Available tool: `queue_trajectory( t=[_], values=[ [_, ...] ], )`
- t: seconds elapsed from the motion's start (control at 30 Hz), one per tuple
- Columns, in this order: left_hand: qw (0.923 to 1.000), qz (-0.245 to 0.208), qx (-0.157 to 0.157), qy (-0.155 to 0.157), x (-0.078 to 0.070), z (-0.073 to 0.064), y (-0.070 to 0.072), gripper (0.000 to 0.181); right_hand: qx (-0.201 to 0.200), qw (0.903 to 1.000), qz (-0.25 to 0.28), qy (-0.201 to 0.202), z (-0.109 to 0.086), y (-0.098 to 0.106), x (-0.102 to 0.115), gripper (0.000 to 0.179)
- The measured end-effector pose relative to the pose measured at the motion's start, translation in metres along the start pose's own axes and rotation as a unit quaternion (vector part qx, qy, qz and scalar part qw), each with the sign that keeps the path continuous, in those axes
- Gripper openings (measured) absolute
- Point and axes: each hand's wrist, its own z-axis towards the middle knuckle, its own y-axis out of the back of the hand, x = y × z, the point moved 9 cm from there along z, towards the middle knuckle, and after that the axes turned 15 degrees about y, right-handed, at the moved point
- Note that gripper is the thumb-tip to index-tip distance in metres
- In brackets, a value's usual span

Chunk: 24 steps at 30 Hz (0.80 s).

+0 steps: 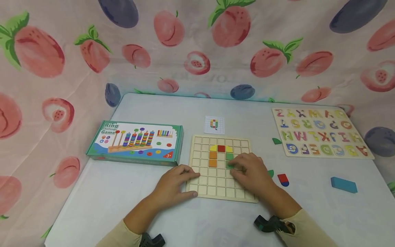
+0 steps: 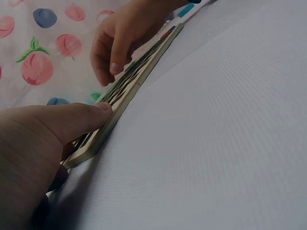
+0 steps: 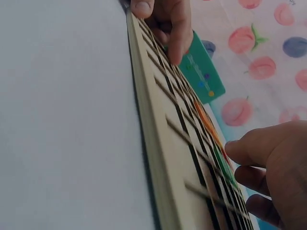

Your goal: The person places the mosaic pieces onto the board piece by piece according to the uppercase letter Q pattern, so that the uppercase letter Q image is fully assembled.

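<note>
A wooden grid board (image 1: 202, 189) lies on the table, with one red square (image 1: 221, 148), yellow rounded pieces (image 1: 213, 148) beside it, orange squares (image 1: 213, 155) down the left and green squares (image 1: 229, 156) down the right. My left hand (image 1: 172, 183) holds the board's left edge; in the left wrist view its thumb (image 2: 91, 117) lies on top. Over the lower green square is my right hand (image 1: 251, 171), bent fingertips right at it and partly covering it. Thumb and fingers stand apart in the right wrist view. Behind the board lies a pattern card (image 1: 209, 129).
A Ring Challenge Game box (image 1: 135, 142) lies left of the board. To the right are green pieces (image 1: 276, 141), a red piece (image 1: 282, 178) with a blue rounded piece (image 1: 285, 184), a blue block (image 1: 344, 185) and an alphabet board (image 1: 322, 133). A fruit-patterned curtain (image 1: 197, 34) hangs behind.
</note>
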Motion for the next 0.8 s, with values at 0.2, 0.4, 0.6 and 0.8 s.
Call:
queue_trajectory(
  t=[0.2, 0.4, 0.6, 0.8],
  values=[
    [1.0, 0.006, 0.002, 0.0, -0.002, 0.001, 0.0, 0.06, -0.033, 0.9994, -0.011, 0.009, -0.028, 0.026, -0.019, 0.02],
    [1.0, 0.008, 0.001, 0.003, -0.002, 0.002, 0.0, 0.059, -0.042, 0.9983, -0.04, -0.009, -0.051, 0.05, -0.04, 0.031],
    [0.9999, 0.007, 0.001, 0.008, -0.001, 0.0, 0.0, 0.058, 0.004, 0.9967, -0.075, -0.031, -0.068, 0.06, -0.056, 0.038],
    [0.9999, 0.009, 0.001, 0.008, 0.0, 0.001, -0.001, 0.058, 0.009, 0.994, -0.106, -0.022, -0.08, 0.066, -0.057, 0.037]
  ],
)
